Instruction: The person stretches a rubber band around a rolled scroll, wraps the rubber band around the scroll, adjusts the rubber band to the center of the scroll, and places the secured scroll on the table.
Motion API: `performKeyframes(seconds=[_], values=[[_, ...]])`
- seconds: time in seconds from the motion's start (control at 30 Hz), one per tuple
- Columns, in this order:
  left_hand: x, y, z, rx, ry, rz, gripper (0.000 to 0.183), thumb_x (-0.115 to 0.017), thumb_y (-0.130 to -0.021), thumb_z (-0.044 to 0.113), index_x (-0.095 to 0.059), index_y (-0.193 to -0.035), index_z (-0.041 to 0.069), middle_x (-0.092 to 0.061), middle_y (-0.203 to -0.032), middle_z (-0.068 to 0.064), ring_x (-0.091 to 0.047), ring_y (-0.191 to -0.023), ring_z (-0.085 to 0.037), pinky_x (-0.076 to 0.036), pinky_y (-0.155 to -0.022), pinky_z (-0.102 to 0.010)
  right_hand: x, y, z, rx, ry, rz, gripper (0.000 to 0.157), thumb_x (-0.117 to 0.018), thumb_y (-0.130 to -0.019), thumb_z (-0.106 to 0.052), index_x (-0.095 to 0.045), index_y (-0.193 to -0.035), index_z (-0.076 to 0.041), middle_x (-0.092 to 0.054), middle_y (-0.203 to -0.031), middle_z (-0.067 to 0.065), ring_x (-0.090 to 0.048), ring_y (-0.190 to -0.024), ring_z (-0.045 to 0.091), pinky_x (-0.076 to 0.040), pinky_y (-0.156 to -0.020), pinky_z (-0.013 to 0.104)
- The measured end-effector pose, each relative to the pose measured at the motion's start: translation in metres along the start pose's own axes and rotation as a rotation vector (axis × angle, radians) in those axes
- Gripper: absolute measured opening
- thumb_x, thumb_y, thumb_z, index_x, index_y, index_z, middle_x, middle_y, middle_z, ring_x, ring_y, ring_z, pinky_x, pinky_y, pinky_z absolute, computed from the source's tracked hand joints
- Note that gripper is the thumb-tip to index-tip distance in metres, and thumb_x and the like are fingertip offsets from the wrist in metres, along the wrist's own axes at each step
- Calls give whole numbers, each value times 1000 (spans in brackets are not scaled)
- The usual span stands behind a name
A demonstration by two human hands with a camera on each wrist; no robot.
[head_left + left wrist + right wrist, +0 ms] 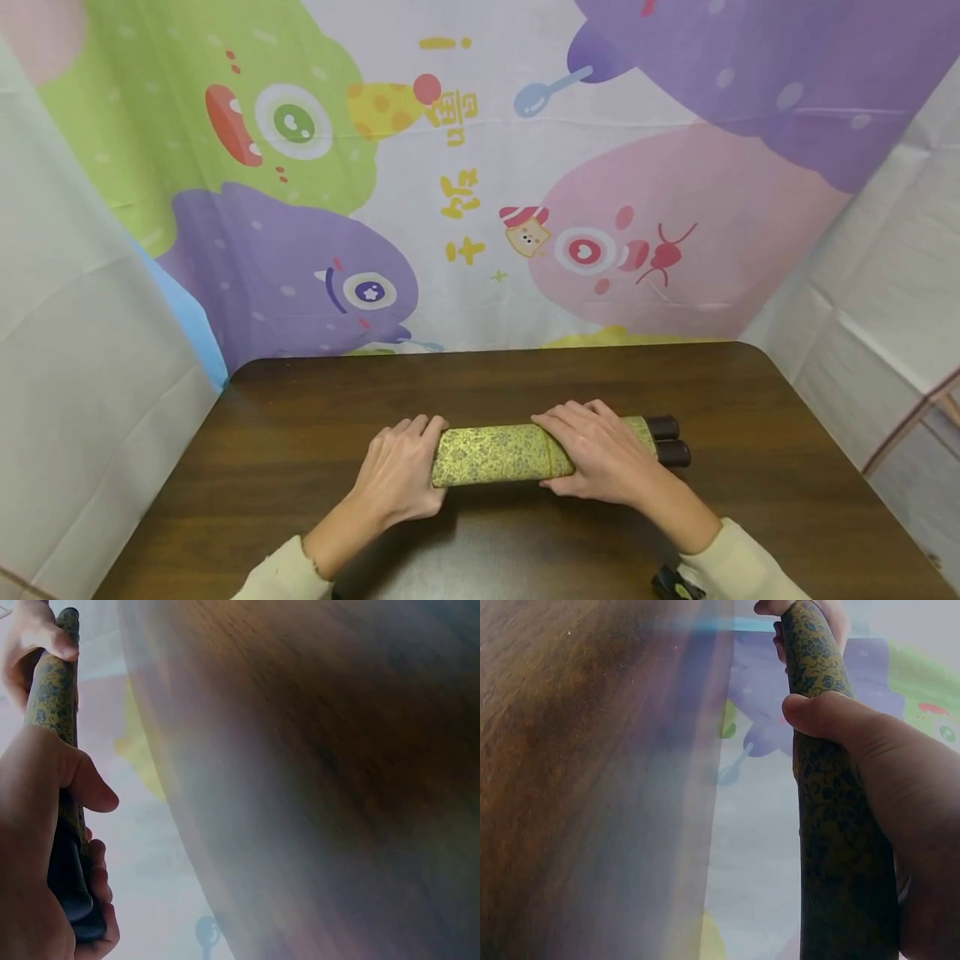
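A scroll (491, 455) in yellow-green floral brocade lies crosswise in both hands, over the table. Two dark roller ends (671, 440) stick out side by side at its right. My left hand (401, 467) grips the left end, fingers over the far side. In the left wrist view, dark rounded roller ends (71, 889) show inside that grip. Right of the middle, my right hand (600, 450) holds the scroll from above, close to a thin crosswise line on the brocade. Its thumb (817, 712) lies across the patterned surface in the right wrist view.
The dark brown wooden table (525, 550) spreads below the hands. A cartoon-print curtain (480, 308) hangs behind its far edge, with pale cloth (82, 375) at either side. Near the right cuff, a small black object (675, 583) shows at the bottom edge.
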State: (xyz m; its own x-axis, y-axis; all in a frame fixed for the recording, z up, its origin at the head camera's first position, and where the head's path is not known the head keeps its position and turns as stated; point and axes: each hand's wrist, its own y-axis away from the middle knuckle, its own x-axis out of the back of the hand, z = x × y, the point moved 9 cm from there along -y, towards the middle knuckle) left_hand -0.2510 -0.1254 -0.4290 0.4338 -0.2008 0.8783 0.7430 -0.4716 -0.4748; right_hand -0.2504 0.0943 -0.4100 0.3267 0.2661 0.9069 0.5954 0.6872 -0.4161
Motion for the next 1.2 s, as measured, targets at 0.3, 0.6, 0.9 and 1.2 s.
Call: performKeyframes(seconds=[0.3, 0.6, 0.9, 1.2], values=[[-1, -2, 2, -5, 7, 13, 64, -90, -54, 31, -69, -113, 16, -73, -91, 2, -66, -71, -20, -48, -58, -31, 1, -4, -5, 15, 4, 17, 87, -103, -72, -56, -74, -139, -9, -80, -126, 1, -77, -113, 19, -59, -89, 41], [0, 0, -7, 14, -8, 13, 66, -93, -53, 30, -69, -113, 15, -73, -90, 2, -66, -72, -21, -51, -59, -33, -2, 3, 14, -96, -37, -65, 88, -101, -74, -58, -73, -143, -12, -79, -130, 1, -75, -118, 21, -60, -95, 48], [-1, -1, -2, 3, 19, 8, 65, -91, -54, 29, -70, -114, 15, -75, -93, 1, -69, -75, -22, -54, -60, -35, -2, 0, 7, -53, -59, -66, 80, -99, -78, -54, -73, -140, -11, -79, -129, 1, -76, -115, 20, -58, -90, 44], [1, -3, -2, 17, 13, -5, 68, -93, -54, 29, -70, -116, 14, -77, -94, 0, -68, -74, -21, -54, -60, -35, 3, -5, 2, -16, -28, -27, 83, -101, -75, -54, -74, -139, -8, -80, -127, 3, -78, -115, 19, -59, -91, 42]])
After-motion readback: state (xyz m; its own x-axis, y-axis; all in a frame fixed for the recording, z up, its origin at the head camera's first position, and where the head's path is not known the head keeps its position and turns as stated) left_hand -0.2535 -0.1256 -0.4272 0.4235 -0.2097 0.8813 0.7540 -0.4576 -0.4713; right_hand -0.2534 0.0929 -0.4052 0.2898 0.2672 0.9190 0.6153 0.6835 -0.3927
